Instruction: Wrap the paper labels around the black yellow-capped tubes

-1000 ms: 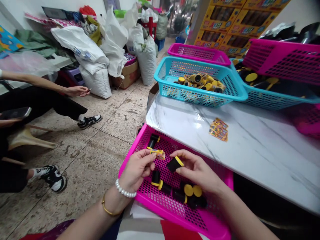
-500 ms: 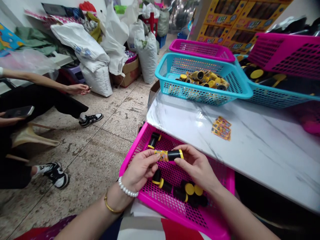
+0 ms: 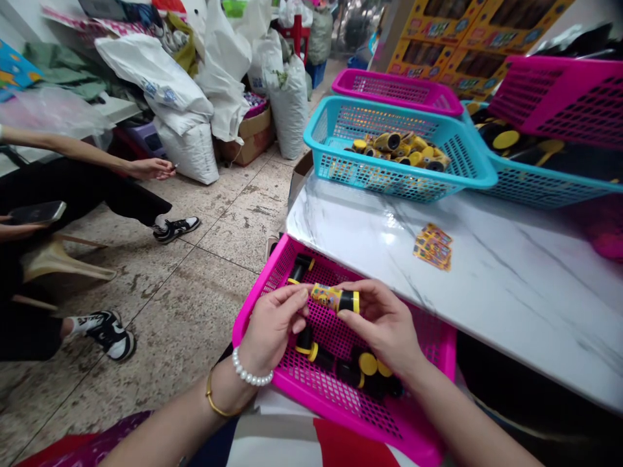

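Note:
My left hand and my right hand together hold a short black tube with a yellow end above a magenta plastic mesh basket. A printed yellow label wraps the tube's left half, under my left fingertips. My right fingers grip the black end. Several similar black tubes lie loose in the basket beneath my hands. A small stack of printed labels rests on the white marble table, to the right of my right hand.
A teal mesh basket holds a heap of labelled tubes at the table's far side. Further baskets stand behind it. A seated person is at the left. White sacks stand along the wall beyond the tiled floor.
The label and tube, separate in my two hands a second ago, have come together. The label now wraps the tube, which has tilted slightly, and the view has shifted a little.

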Demonstrator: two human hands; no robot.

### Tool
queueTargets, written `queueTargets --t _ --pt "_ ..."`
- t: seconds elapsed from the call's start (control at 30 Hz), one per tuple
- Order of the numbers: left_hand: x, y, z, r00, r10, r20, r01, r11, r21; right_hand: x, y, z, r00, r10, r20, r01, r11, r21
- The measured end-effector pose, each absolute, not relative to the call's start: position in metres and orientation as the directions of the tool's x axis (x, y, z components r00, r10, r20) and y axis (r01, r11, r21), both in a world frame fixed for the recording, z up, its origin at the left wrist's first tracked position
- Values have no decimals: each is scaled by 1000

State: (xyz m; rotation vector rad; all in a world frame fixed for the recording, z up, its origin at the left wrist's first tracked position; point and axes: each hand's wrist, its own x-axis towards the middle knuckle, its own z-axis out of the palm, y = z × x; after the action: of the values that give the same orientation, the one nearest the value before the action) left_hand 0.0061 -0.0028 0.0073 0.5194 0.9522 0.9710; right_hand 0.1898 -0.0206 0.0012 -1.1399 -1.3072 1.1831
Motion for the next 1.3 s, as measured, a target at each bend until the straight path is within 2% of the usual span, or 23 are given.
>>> queueTargets --t 0.07,0.17,0.23,0.5,0.6,0.67,0.77,0.83,0.9,1.0,1.07,1.1,1.17,1.23,1.3 --pt "7 -3 9 199 885 -420 -455 463 760 190 -19 2 -34 994 107 30 108 -994" --pt "7 -2 9 370 828 -422 -368 547 752 191 -17 3 -104 984 144 127 156 -980" --pt "7 -2 6 421 803 -421 -305 563 768 193 -16 3 -180 970 163 222 202 -954" --pt "7 2 2 395 846 -357 -256 475 842 200 -21 4 -203 926 318 466 377 -800" --pt "7 1 2 415 846 -334 -269 465 844 198 -22 5 -248 861 443 481 507 -716" --pt "6 -1 2 389 879 -275 -226 380 897 195 -22 4 -247 841 481 462 539 -704" --pt "5 -4 3 341 928 -152 -74 188 979 190 -21 2 -165 917 362 402 398 -825" --pt "4 -6 3 355 927 -116 -12 129 992 188 -21 1 -132 956 260 358 291 -887" --pt "3 -6 4 391 910 -139 -31 164 986 190 -21 1 -132 958 257 362 287 -887" --pt "0 -4 3 440 855 -275 -67 337 939 192 -23 -1 -148 920 363 418 391 -820" --pt "0 -2 2 459 818 -346 -55 415 908 191 -23 -5 -141 922 360 412 386 -825" --pt "1 -2 2 458 817 -350 -54 418 907 190 -23 -7 -117 944 307 375 328 -867" --pt "3 -1 1 420 854 -308 -78 372 925 187 -22 -10 -69 991 113 233 127 -964" --pt "5 -1 1 395 876 -278 -103 343 934 186 -21 -10 -75 995 -60 83 -54 -995" --pt "5 -1 1 450 843 -296 -106 379 919 189 -20 -6 -136 985 -104 2 -105 -995"
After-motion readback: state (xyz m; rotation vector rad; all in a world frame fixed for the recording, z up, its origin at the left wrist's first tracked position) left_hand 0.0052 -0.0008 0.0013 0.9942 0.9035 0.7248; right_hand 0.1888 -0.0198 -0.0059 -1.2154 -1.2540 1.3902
